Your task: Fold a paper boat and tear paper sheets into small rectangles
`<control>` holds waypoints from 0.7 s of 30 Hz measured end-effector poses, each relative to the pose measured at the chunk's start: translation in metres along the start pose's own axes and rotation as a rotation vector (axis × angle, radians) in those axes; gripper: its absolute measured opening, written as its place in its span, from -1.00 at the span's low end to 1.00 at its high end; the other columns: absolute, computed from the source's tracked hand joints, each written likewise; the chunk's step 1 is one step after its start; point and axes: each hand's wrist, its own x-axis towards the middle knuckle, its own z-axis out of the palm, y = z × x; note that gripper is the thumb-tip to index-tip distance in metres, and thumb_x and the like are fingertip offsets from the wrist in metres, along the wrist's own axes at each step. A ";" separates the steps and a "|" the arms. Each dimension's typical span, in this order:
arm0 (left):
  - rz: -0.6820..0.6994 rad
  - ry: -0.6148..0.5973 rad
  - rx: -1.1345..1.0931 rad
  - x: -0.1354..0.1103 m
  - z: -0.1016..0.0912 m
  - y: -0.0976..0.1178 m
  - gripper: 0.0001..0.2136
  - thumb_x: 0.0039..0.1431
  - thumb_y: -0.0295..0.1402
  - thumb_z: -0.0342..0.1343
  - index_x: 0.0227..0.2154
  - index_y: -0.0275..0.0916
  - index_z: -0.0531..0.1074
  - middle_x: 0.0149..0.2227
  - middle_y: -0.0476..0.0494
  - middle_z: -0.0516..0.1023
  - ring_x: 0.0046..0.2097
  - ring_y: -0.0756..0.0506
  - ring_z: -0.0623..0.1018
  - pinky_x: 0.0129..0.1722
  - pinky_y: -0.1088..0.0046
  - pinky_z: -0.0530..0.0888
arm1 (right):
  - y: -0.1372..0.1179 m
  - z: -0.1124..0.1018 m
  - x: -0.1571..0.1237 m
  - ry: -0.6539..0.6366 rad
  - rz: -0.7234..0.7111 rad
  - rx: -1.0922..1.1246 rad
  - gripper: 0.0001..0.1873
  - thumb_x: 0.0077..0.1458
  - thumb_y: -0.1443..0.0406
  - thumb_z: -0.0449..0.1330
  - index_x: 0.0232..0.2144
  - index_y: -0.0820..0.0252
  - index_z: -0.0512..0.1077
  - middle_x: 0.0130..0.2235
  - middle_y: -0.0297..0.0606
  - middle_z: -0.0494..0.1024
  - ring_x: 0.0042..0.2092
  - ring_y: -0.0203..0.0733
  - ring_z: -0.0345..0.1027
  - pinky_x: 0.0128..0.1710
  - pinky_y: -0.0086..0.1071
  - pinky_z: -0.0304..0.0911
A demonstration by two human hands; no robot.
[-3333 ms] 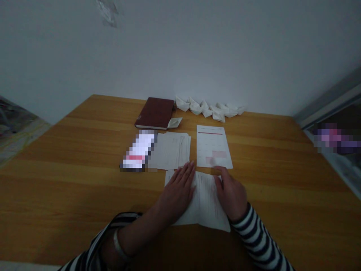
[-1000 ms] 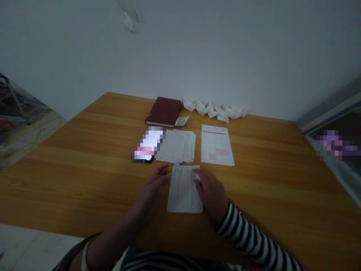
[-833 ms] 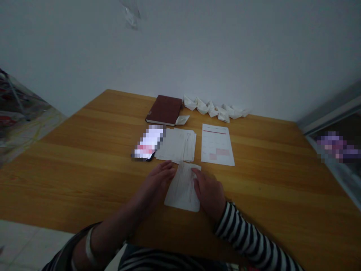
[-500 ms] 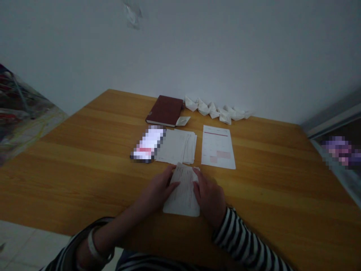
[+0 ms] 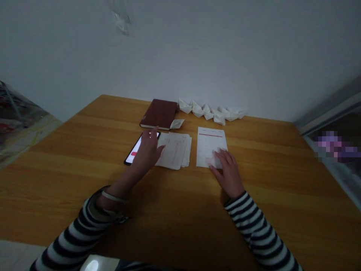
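My left hand [image 5: 146, 150] is over the lit phone [image 5: 131, 157], partly covering its screen, with the fingers stretched out and the thumb over the edge of a stack of paper sheets [image 5: 176, 150]. Nothing is held in it. My right hand [image 5: 228, 171] lies with spread fingers on the lower right part of a white printed sheet [image 5: 210, 141], which has a red line near its top. Whether any fingertip of my left hand touches the phone I cannot tell.
A dark red notebook [image 5: 160, 113] lies behind the phone, with a small folded paper [image 5: 177, 124] at its corner. Several folded paper boats [image 5: 207, 112] stand in a row along the wall. The wooden table [image 5: 180, 218] reaches toward me.
Both hands have let go of the printed sheet near the table's front; it now seems to lie on the stack. My left hand moved up to the phone, my right hand to the right-hand sheet.
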 end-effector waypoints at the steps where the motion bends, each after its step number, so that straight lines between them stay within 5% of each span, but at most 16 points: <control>1: 0.075 0.062 0.057 -0.003 0.006 0.008 -0.42 0.11 -0.47 0.17 0.19 -0.34 0.13 0.19 -0.50 0.25 0.27 -0.39 0.24 0.18 -0.08 0.26 | 0.002 0.002 -0.001 -0.020 0.012 -0.006 -0.43 0.20 0.09 0.14 0.19 0.21 0.28 0.27 0.01 0.25 0.32 0.10 0.01 0.25 0.12 0.03; 3: 0.236 -0.018 0.078 -0.011 0.021 0.027 -0.45 0.15 -0.42 0.17 0.18 -0.32 0.14 0.28 -0.48 0.10 0.34 -0.37 0.12 0.23 -0.03 0.22 | 0.004 0.005 -0.003 -0.058 0.021 -0.008 -0.41 0.21 0.08 0.13 0.21 0.22 0.26 0.29 0.01 0.22 0.34 0.10 -0.01 0.26 0.12 0.03; 5: 0.383 -0.261 0.071 -0.016 0.038 0.046 -0.46 0.18 -0.37 0.16 0.19 -0.32 0.14 0.31 -0.48 0.07 0.32 -0.31 0.19 0.20 0.12 0.32 | 0.005 0.004 -0.003 -0.081 0.020 -0.005 -0.42 0.21 0.09 0.13 0.20 0.24 0.29 0.28 0.01 0.24 0.34 0.09 0.02 0.26 0.08 0.06; 8: 0.541 -0.477 0.172 -0.017 0.061 0.067 -0.49 0.24 -0.32 0.11 0.19 -0.37 0.14 0.30 -0.47 0.17 0.31 -0.26 0.24 0.17 0.23 0.36 | 0.006 -0.001 -0.001 -0.125 -0.012 -0.022 -0.45 0.21 0.12 0.14 0.17 0.28 0.32 0.26 0.02 0.29 0.32 0.07 0.08 0.27 0.02 0.10; 16: 0.715 -0.491 0.399 -0.019 0.067 0.082 -0.66 0.34 -0.49 -0.10 0.13 -0.50 0.25 0.21 -0.61 0.28 0.24 -0.34 0.35 -0.07 0.22 0.56 | 0.016 -0.015 0.003 -0.219 -0.076 -0.031 -0.33 0.13 0.09 0.23 0.22 0.21 0.26 0.27 -0.04 0.28 0.28 0.01 0.16 0.24 -0.03 0.17; 21: 0.751 -0.554 0.281 -0.009 0.055 0.075 -0.68 0.25 -0.63 -0.03 0.05 -0.42 0.35 0.15 -0.50 0.40 0.15 -0.27 0.47 -0.02 0.21 0.54 | 0.016 -0.018 0.006 -0.215 -0.073 -0.040 -0.40 0.11 0.15 0.26 0.17 0.22 0.33 0.25 -0.07 0.31 0.27 0.00 0.20 0.23 -0.07 0.20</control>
